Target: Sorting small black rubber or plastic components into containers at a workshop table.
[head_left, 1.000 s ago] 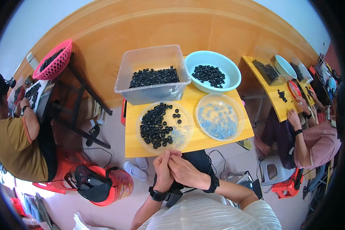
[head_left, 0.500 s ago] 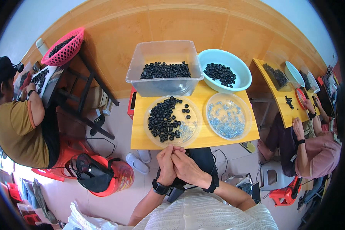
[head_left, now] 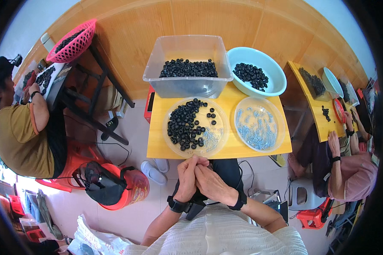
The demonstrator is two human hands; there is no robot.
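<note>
My left hand (head_left: pixel 185 177) and my right hand (head_left: pixel 215 185) are closed against each other just in front of the table edge, fingertips together. Whatever is between the fingers is hidden. Right beyond them lies a round clear tray (head_left: pixel 222 123) with a heap of black ring-shaped beads (head_left: pixel 184 126) on its left side. A few loose beads and some small, thin, clear-bluish pieces (head_left: pixel 211 138) lie on its right. To the right, a second round clear tray (head_left: pixel 281 123) holds many more of those thin pieces.
Behind the trays stand a clear plastic bin (head_left: pixel 187 88) and a light blue basin (head_left: pixel 280 85), both with black beads, on the yellow table (head_left: pixel 157 148). One person (head_left: pixel 23 127) works at the left beside a pink basket (head_left: pixel 88 36); others sit at a table on the right.
The view has shifted slightly, so the table sits a little higher and further right. My hands stay pressed together, with their fingers moved only slightly.
</note>
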